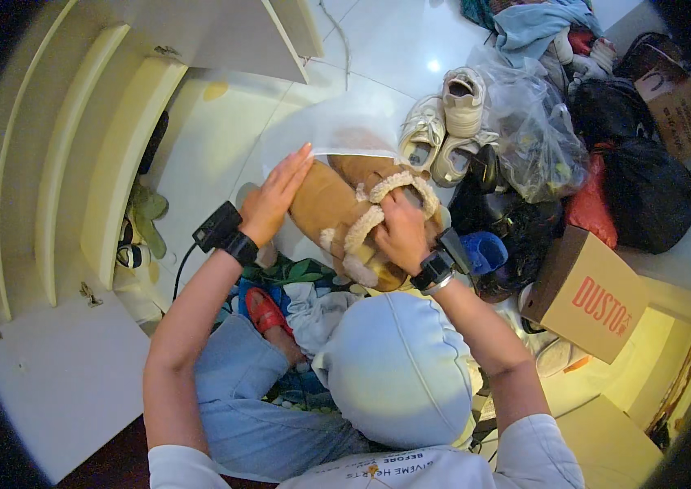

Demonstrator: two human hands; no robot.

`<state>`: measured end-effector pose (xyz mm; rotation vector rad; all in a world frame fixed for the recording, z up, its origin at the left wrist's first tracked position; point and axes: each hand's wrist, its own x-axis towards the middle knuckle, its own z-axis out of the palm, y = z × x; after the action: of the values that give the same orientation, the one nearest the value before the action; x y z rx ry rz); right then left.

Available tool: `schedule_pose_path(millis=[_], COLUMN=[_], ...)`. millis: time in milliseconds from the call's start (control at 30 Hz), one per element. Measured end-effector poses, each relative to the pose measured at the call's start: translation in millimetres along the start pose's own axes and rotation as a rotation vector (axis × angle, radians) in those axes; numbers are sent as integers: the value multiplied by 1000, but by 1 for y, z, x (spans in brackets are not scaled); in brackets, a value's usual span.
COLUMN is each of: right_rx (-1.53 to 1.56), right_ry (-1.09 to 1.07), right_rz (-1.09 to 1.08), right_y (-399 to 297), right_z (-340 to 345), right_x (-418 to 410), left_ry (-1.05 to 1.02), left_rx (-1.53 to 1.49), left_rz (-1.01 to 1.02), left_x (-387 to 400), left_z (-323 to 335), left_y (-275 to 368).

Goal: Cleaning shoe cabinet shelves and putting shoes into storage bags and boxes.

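Observation:
A pair of tan suede-look shoes with cream fleece trim [327,202] lies before me, with the toe ends partly inside a translucent white bag [339,119]. My right hand [403,232] grips the shoes at their fleece-edged openings, its fingers reaching into one of them. Against the shoes' left side rests my left hand [278,195], fingers straight and close together at the edge of the bag. Its thumb is hidden, so I cannot tell whether it pinches the bag.
At left stands an open shelved cabinet [70,165], green slippers [149,214] near its base. Beige sneakers [464,104], a clear plastic bag [535,128], a black bag [651,195], a blue clog [485,252] and a cardboard shoebox [590,293] crowd the right side.

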<state>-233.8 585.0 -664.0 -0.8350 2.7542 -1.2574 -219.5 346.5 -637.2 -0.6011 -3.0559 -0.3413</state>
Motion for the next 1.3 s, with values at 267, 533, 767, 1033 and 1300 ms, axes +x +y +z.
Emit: schedule_pose_path(millis=[267,533,767,1033,1300], right_rx=[-124,-106,-102,133,35], right_ry=[-11,-39,-50,11,76], right_rz=[230,170,89,-43,71], right_y=[-9,-7,-13,11,22], right_z=[14,37,51,53,38], right_x=[10,11,12,11,7], left_ry=[12,131,265,202,426], left_rx=[17,-248,-83,-128,-95], left_rz=[139,-265,-65,100,-316], left_x=[-5,18,67,24,0], left_z=[7,-1,23,20,40], left_y=[41,25,41,58,18])
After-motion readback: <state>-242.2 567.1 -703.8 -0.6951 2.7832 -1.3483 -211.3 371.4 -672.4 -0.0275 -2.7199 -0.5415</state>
